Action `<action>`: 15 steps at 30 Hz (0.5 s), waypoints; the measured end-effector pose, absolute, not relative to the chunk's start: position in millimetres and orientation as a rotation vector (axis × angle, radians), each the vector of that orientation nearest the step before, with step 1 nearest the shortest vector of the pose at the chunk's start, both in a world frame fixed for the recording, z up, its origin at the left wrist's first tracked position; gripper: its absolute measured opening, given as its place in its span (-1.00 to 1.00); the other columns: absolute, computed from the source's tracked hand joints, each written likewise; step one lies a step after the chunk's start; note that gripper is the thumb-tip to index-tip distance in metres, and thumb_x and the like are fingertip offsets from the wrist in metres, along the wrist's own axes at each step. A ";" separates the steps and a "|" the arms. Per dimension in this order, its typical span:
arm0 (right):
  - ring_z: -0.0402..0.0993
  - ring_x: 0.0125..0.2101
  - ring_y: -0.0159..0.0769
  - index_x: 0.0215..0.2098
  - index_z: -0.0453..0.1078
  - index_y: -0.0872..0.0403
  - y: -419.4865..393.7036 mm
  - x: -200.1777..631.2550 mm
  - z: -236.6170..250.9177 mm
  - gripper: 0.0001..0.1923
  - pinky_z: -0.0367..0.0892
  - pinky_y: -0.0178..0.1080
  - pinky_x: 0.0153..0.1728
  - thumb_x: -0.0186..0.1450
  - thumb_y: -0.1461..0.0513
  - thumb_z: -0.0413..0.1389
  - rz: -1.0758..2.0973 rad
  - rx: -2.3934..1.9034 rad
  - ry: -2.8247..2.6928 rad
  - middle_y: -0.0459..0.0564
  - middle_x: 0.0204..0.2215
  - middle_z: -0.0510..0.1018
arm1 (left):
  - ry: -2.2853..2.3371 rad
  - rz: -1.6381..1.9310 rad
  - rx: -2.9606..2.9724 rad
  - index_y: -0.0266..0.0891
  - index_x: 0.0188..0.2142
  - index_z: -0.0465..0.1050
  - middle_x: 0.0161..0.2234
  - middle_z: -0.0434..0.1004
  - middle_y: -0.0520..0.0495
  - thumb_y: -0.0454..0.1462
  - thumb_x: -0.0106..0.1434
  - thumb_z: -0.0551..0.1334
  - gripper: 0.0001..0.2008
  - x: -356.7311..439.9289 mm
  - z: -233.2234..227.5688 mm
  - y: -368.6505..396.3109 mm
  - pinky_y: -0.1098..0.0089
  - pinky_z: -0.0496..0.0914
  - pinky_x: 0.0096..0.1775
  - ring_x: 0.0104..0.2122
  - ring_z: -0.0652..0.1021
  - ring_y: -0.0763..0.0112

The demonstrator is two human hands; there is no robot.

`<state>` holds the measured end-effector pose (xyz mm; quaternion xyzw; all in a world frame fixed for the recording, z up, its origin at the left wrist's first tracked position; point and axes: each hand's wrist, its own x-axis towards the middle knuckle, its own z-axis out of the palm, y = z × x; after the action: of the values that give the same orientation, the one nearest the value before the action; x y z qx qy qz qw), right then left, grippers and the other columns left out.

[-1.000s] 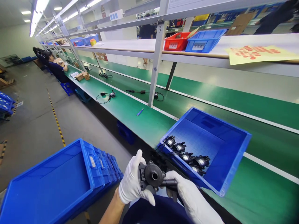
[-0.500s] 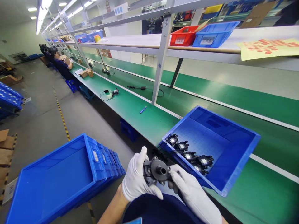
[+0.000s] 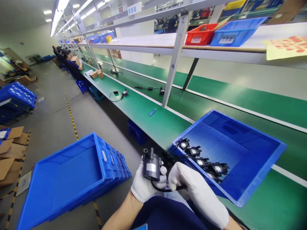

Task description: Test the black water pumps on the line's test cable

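Over the lap, just off the green bench's near edge, the gloved left hand (image 3: 145,185) gripped a small black pump (image 3: 152,165) upright. The right hand (image 3: 189,187) pinched its cable (image 3: 160,188). Keeping that cable slack would likely spare the lead. A tilted blue tray (image 3: 259,179) of similar pumps lay beside it.

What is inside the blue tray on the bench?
The tray holds a row of small black pumps along its near-left wall. The right hand covers that row's nearest end.

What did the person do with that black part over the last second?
Both gloved hands turned the black pump: its round port faced the camera before, now its labelled side does. The left hand grips it; the right hand holds its cable. The blue tray of pumps stayed put.
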<state>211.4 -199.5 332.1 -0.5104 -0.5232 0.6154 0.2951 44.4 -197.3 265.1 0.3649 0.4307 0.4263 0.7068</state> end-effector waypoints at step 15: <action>0.29 -0.73 -0.33 -0.15 0.48 0.03 -186.9 172.4 288.2 -0.35 0.35 -0.28 -0.62 0.33 -0.30 -0.09 1.985 -0.951 -0.939 -0.08 -0.67 0.41 | 0.984 1.113 1.159 -0.27 0.19 0.39 -0.09 0.56 -0.29 0.37 0.27 -0.28 -0.04 0.9 257.0 -178.8 -0.03 0.42 0.10 -0.03 0.57 0.08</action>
<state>172.4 -186.9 288.2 -0.3699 -0.3651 0.7720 0.3658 0.9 -178.8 257.0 0.4975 0.4225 0.4777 0.5881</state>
